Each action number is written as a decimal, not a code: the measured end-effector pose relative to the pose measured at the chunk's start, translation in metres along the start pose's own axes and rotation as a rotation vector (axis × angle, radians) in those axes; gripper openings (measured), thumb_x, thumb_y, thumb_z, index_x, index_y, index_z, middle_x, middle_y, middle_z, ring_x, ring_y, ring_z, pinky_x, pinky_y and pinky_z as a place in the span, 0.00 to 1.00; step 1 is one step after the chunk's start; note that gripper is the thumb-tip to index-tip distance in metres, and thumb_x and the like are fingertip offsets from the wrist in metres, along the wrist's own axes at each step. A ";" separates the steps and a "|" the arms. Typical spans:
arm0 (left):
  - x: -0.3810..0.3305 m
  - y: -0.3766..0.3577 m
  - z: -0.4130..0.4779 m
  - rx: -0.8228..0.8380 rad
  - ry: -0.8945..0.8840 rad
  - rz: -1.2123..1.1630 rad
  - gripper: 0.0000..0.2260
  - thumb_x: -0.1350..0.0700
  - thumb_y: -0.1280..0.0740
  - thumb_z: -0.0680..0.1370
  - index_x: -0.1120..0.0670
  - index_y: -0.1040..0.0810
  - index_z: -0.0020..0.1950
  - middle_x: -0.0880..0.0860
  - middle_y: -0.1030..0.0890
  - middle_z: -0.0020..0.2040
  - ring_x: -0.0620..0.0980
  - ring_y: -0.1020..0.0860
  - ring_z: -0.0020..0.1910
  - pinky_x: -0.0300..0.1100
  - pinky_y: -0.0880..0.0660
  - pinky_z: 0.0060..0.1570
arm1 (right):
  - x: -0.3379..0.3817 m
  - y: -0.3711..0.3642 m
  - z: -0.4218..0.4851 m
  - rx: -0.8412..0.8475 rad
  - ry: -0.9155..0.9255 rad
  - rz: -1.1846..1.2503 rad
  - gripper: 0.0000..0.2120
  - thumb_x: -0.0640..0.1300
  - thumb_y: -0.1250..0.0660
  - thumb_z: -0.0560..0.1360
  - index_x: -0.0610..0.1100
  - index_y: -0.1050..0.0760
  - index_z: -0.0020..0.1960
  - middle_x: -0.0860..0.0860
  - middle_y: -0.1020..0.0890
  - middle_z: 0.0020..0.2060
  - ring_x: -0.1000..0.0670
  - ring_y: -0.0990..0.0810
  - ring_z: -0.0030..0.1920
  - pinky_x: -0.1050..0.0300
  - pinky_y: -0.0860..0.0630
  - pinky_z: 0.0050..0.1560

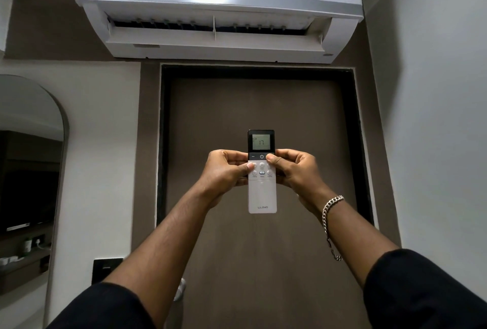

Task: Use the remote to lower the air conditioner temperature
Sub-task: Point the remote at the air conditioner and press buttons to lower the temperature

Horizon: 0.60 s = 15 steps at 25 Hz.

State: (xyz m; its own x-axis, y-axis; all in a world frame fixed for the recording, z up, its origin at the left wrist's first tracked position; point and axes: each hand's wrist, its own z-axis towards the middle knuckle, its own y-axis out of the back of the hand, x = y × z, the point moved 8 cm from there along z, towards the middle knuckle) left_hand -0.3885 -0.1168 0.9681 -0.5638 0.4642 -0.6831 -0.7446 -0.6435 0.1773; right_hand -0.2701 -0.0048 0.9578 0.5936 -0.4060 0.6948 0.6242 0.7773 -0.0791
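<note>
Remote (262, 186) is held upright at frame center, pinched between the left hand (224, 173) and right hand (293, 170), fingers curled round its edges, right thumb on the top-right button, screen reading 17, under the air conditioner (218, 12) up top.

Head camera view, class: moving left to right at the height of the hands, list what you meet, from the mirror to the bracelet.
arched mirror → left hand → remote → right hand → chain bracelet
</note>
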 end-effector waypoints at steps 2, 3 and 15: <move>-0.001 -0.001 0.001 -0.002 -0.001 0.002 0.09 0.61 0.29 0.74 0.59 0.21 0.53 0.57 0.15 0.48 0.50 0.14 0.45 0.40 0.18 0.38 | 0.004 0.001 -0.002 0.002 0.003 0.011 0.04 0.38 0.31 0.76 0.40 0.21 0.50 0.44 0.14 0.44 0.50 0.14 0.41 0.59 0.15 0.41; -0.002 -0.002 0.002 -0.002 0.000 0.003 0.10 0.61 0.29 0.74 0.61 0.21 0.54 0.58 0.15 0.48 0.51 0.14 0.46 0.40 0.18 0.39 | 0.006 0.001 -0.002 0.002 0.005 0.016 0.04 0.38 0.31 0.76 0.40 0.21 0.50 0.45 0.14 0.43 0.51 0.14 0.40 0.60 0.15 0.40; -0.009 -0.002 -0.001 -0.015 -0.003 0.015 0.06 0.60 0.29 0.74 0.57 0.21 0.50 0.57 0.15 0.48 0.52 0.14 0.47 0.42 0.17 0.40 | 0.011 0.001 -0.002 -0.001 0.015 0.021 0.04 0.39 0.30 0.74 0.42 0.20 0.49 0.46 0.14 0.43 0.53 0.13 0.39 0.62 0.17 0.36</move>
State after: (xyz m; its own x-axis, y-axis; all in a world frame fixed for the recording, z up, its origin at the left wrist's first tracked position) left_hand -0.3817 -0.1197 0.9732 -0.5762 0.4563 -0.6781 -0.7305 -0.6596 0.1768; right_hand -0.2617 -0.0098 0.9640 0.6143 -0.3966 0.6821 0.6118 0.7853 -0.0944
